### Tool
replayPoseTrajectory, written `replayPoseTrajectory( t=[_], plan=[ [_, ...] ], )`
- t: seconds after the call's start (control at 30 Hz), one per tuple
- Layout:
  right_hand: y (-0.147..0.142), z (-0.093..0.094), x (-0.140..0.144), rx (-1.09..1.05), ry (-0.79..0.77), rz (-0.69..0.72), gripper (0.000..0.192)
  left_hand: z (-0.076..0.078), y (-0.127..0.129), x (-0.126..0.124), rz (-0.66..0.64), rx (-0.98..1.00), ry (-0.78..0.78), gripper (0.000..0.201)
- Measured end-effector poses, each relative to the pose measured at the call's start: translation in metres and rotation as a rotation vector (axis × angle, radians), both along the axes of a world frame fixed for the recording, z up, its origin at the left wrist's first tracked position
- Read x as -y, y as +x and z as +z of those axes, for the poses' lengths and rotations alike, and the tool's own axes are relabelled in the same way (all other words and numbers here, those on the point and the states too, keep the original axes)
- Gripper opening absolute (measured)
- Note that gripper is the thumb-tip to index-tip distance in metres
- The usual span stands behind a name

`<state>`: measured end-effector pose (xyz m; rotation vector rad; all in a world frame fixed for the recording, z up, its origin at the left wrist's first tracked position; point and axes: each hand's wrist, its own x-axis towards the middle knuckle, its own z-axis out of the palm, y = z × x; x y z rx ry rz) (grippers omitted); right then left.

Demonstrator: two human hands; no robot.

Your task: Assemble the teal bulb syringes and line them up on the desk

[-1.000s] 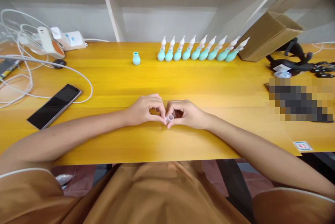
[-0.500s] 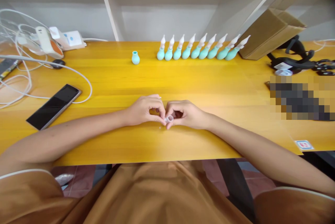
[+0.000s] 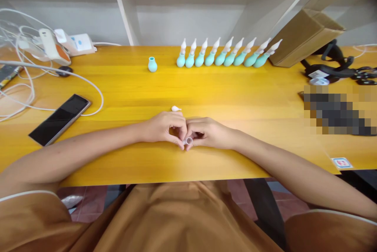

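My left hand (image 3: pixel 168 129) and my right hand (image 3: pixel 206 133) meet above the front of the table, fingertips pinched round a small translucent tube-like piece (image 3: pixel 189 141). Its round open end faces up toward me; the rest is covered by my fingers. Just beyond my left hand a small white pointed tip (image 3: pixel 176 108) lies on the tabletop. Farther back stands a lone mint-green rubber bulb (image 3: pixel 152 65) with an open neck. To its right, several mint-green bulb syringes (image 3: pixel 209 53) with pale pointed nozzles stand in a row.
A dark phone (image 3: pixel 59 120) lies at the left, near looped white cables (image 3: pixel 98 91) and a white power strip (image 3: pixel 84 44). At the back right a cardboard box (image 3: pixel 304 34) leans beside black straps (image 3: pixel 330 69). The wooden table's (image 3: pixel 132 173) front edge runs close to my body.
Both hands have moved slightly toward me with the tube-like piece. The white tip beyond my left hand, mostly covered before, now shows fully.
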<state>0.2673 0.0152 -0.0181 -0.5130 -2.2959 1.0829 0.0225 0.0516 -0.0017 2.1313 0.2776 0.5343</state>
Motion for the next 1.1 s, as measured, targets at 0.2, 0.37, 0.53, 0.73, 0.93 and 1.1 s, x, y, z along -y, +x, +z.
replayPoseTrajectory(
  t=[0.2,0.37,0.53,0.73,0.93,1.1],
  plan=[
    [0.0009,-0.0012,-0.0021,-0.038,-0.001,-0.009,0.023,0.0005,-0.0009,-0.0006,0.027,-0.011,-0.043,0.031],
    [0.0002,-0.0013,-0.0016,-0.057,-0.008,-0.007,0.023,0.0005,-0.0017,-0.0011,0.021,-0.004,-0.017,0.029],
    [-0.0006,-0.0021,-0.0011,-0.043,0.010,0.005,0.021,-0.0001,-0.0019,-0.0012,0.003,0.002,0.020,0.029],
    [-0.0010,-0.0029,-0.0014,0.015,0.048,0.019,0.020,0.0006,-0.0007,0.0007,-0.012,0.010,0.062,0.032],
    [-0.0005,-0.0027,-0.0001,0.011,0.058,0.014,0.021,0.0011,-0.0012,0.0006,-0.012,-0.017,0.056,0.030],
    [-0.0004,-0.0022,0.0008,0.014,0.086,0.008,0.022,0.0006,-0.0014,0.0003,-0.015,-0.007,0.042,0.026]
  ],
)
